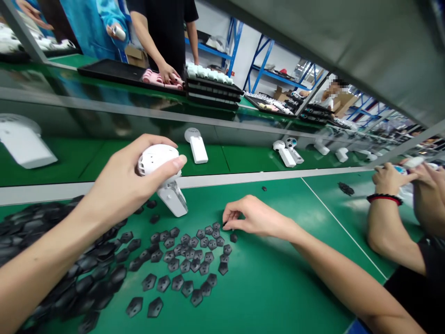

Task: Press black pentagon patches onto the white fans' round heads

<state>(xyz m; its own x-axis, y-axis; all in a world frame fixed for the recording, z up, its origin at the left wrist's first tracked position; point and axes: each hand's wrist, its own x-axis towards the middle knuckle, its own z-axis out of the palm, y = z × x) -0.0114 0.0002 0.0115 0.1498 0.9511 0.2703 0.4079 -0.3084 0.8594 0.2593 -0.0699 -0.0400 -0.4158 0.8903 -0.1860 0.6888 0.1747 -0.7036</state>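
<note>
In my left hand (127, 169) is a white handheld fan (173, 199), gripped around its round vented head, with the handle slanting down over the green table. My right hand (255, 217) is low at the table, thumb and fingertips pinched on a small black pentagonal piece (224, 225), mostly hidden by the fingers. Just beside those fingertips lies another black piece (233, 238). Many flat black pentagonal pieces with small holes (187, 288) are spread out singly below both hands. Under my left forearm is a big heap of similar black pieces (86, 264).
Along the green conveyor belt (239, 160) behind the table lie white fans (199, 148), some in pairs. To the right, a co-worker's hands (389, 178) hold a fan part. Across the line, people handle pink parts (162, 79) beside stacked black trays (212, 95). A sloping panel (330, 37) hangs overhead.
</note>
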